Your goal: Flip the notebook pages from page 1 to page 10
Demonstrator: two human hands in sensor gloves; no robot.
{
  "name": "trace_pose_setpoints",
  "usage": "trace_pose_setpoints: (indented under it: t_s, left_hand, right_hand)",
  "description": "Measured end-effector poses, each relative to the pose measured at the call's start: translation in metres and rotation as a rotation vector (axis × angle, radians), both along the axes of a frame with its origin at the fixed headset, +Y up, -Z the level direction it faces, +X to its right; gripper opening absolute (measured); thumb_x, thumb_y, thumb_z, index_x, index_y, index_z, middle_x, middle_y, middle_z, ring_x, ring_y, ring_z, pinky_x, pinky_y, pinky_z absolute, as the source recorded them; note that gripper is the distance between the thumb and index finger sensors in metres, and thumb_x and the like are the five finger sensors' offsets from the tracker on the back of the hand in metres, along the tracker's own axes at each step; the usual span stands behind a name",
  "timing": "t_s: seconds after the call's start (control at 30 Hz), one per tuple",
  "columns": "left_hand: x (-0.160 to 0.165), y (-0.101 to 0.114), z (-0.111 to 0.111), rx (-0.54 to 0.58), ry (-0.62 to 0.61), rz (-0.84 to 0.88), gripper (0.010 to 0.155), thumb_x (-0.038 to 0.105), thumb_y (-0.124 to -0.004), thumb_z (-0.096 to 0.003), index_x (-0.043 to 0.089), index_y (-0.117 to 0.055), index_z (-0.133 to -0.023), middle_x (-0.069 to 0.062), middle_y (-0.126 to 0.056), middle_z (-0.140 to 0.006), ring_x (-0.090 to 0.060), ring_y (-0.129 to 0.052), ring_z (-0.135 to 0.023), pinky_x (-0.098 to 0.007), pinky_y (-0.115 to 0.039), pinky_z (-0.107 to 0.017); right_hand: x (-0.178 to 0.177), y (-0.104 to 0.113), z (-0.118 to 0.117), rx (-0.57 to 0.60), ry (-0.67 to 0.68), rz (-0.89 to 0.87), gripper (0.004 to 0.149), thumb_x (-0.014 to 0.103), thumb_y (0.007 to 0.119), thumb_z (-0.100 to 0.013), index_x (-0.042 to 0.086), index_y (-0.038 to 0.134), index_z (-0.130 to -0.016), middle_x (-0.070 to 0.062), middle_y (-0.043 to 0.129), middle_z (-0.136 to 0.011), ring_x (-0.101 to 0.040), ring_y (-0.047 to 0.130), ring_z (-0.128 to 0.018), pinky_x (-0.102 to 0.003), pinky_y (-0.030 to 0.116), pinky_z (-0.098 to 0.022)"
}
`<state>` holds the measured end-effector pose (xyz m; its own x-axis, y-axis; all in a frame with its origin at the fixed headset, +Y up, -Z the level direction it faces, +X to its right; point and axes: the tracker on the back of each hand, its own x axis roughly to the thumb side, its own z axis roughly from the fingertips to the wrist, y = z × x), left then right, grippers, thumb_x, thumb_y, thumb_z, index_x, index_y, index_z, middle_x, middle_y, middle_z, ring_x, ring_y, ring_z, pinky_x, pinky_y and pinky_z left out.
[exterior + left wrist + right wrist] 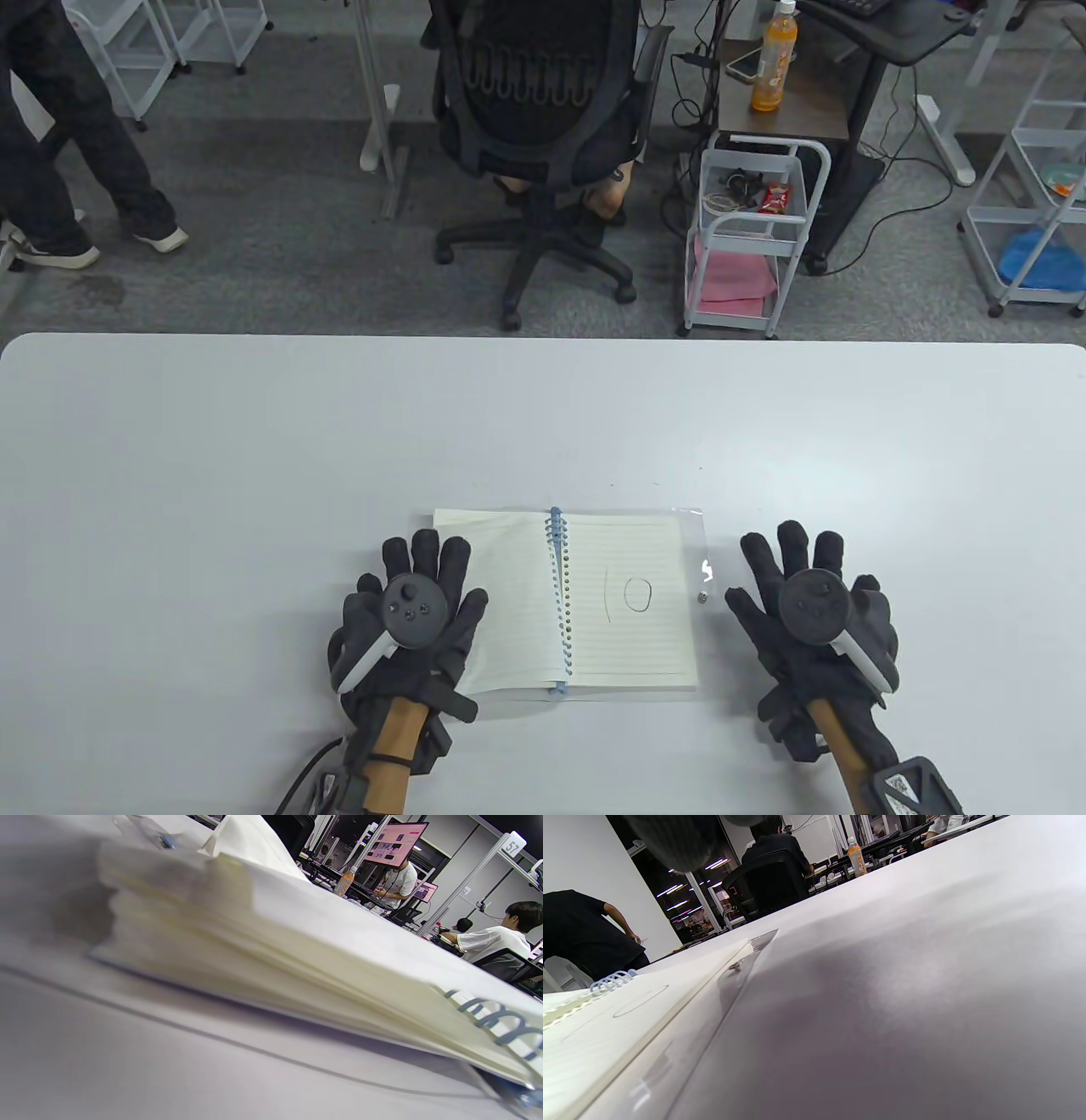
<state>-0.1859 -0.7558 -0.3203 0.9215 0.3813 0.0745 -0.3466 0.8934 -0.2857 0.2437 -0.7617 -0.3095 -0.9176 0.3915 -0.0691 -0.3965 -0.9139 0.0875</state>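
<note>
A spiral notebook (628,603) lies open on the white table (254,441), near the front edge. Its right page shows a handwritten "10". A blue spiral binding (557,594) runs down the middle. My left hand (416,611) lies flat with fingers spread on the left page's outer edge. My right hand (806,603) lies flat on the table, fingers spread, just right of the notebook and apart from it. The left wrist view shows the stacked page edges (271,955) close up. The right wrist view shows the right page (628,1010) and the clear cover edge (742,963).
A clear plastic cover (702,577) sticks out past the notebook's right edge. Beyond the table's far edge stand an office chair (543,127), a small white cart (747,229) and a side table with an orange bottle (776,59). A person stands at far left (59,127).
</note>
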Motion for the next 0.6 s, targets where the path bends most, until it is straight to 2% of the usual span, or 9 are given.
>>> trace_pose_setpoints:
  t_s: [0.6]
  left_hand:
    - [0.002,0.0,0.0,-0.015,-0.006,0.005,0.07,0.064,-0.041,-0.0611,0.041,-0.009,-0.118,0.003,0.008,-0.119,-0.025,0.02,-0.106,-0.055,0.009,-0.066]
  right_hand:
    - [-0.018,-0.002,0.004,0.003,0.043,0.05,0.062,0.054,0.056,-0.061,0.035,0.023,-0.111,-0.002,-0.002,-0.116,-0.033,-0.016,-0.098,-0.074,-0.003,-0.054]
